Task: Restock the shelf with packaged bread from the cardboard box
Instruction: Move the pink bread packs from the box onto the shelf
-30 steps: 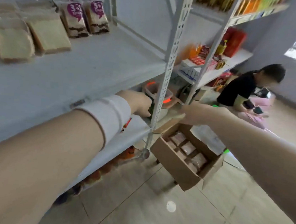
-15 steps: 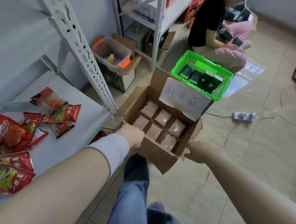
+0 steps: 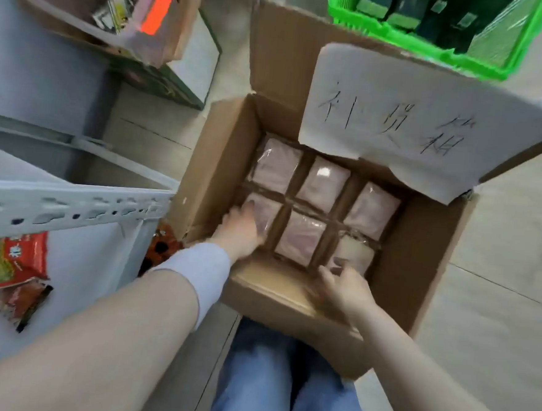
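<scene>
Left hand (image 3: 240, 230) and right hand (image 3: 347, 286) have entered the cardboard box (image 3: 221, 169), fingers spread (blurry) on bread packets (image 3: 324, 184).

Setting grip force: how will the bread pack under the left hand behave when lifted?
The bread pack under the left hand is likely light and squashy, being bread in thin film. The glossy wrap shows glare, so it is perhaps slippery. Packed tight in the cardboard box, it may drag on neighbouring packs.

Head camera, steeply downward, close above open cardboard box (image 3: 221, 169)
</scene>
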Available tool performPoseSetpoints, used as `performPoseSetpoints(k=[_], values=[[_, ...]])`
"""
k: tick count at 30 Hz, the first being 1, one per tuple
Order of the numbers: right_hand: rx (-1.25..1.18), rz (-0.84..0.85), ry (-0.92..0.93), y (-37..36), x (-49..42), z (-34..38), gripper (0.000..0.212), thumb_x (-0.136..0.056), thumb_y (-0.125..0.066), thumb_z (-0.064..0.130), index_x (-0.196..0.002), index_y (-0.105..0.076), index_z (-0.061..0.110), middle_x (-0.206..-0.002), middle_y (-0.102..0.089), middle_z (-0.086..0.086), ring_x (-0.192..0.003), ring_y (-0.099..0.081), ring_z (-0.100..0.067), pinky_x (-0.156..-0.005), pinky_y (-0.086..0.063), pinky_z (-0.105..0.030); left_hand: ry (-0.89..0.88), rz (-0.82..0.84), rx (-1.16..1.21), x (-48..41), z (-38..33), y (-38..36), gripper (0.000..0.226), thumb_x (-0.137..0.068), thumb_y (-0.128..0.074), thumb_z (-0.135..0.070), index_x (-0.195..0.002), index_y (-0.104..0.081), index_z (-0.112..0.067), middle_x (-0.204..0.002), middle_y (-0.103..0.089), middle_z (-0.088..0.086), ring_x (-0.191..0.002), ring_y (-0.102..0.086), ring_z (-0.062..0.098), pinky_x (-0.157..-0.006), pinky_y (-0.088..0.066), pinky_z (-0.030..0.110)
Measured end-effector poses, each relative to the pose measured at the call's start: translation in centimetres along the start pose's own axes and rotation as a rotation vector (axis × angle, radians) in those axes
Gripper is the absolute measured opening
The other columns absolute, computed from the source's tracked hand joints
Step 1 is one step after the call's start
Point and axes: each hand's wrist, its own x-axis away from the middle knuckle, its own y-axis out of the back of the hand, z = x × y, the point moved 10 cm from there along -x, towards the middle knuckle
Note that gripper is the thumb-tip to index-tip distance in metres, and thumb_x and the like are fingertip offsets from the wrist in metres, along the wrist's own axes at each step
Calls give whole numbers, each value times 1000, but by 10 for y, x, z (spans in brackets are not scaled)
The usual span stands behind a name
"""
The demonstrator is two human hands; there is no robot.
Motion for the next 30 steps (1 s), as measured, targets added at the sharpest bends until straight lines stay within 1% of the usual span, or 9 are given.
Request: performPoseSetpoints(k=[4,8,11,15,18,20,23,27,30], values=[[-35,-79,-91,-24,-79,0,57,-94,-51,30,-138,-32,0,-133,-52,-19,-122,-50,-34,-96,-41,-32,194,-79,249,-78,20,-23,77,-86,-58,-32,-145,-11,-15,-146,-28,13,-134,-31,32,-111,-29,41],[-13,-132,-219,-45,-107,0,81,-87,-59,41,-139,-22,-9,-139,-42,-25,-129,-43,-35,-101,-38,-35,126,-251,319,-91,28,-22,79,-84,-64,-25,-144,-14,-14,-141,-40,17,-130,-39,35,-108,-33,42],[-96,-142,-300,-51,-112,-6,88,-81,-64,50,-138,-28,-6,-141,-39,-22,-131,-41,-35,-103,-37,-35,81,-271,348,-89,30,-15,88,-79,-72,-29,-143,-13,-17,-135,-50,18,-122,-49,37,-101,-41,42],[-122,-82,-316,-45,-110,-14,64,-80,-63,47,-122,-56,0,-128,-58,-17,-116,-56,-32,-92,-44,-32,54,-235,447,-87,28,0,96,-72,-78,-29,-144,-17,-16,-136,-51,12,-122,-51,30,-98,-40,32],[-188,-106,-228,-36,-91,-8,59,-79,-67,42,-121,-57,3,-125,-60,-16,-115,-57,-32,-90,-44,-30,9,-183,408,-76,20,4,68,-73,-77,-28,-131,-46,-10,-129,-57,13,-118,-54,28,-91,-41,26],[-259,-117,-172,-32,-74,-3,56,-81,-66,36,-125,-53,5,-127,-60,-14,-116,-56,-32,-89,-43,-29,-8,-206,493,-61,22,10,56,-72,-76,-26,-122,-54,-11,-121,-58,16,-111,-57,31,-91,-43,27],[-370,-180,-156,-12,-38,-6,56,-79,-69,39,-122,-54,6,-118,-63,-12,-108,-59,-31,-89,-47,-30,-33,-300,602,-24,22,32,54,-70,-77,-27,-117,-55,-13,-118,-53,16,-111,-53,31,-97,-42,31],[-525,-265,-63,27,29,-17,43,-72,-76,38,-101,-57,14,-100,-63,-5,-97,-63,-28,-92,-52,-43,-154,-191,922,58,10,57,53,-79,-72,-24,-126,-49,-14,-120,-57,6,-107,-55,18,-100,-45,33],[-603,-204,68,47,89,-10,31,-67,-79,37,-83,-60,18,-89,-63,-6,-85,-64,-26,-85,-55,-45,-227,-197,1147,140,21,89,47,-82,-68,-23,-124,-48,-14,-123,-61,7,-111,-59,20,-98,-48,41]])
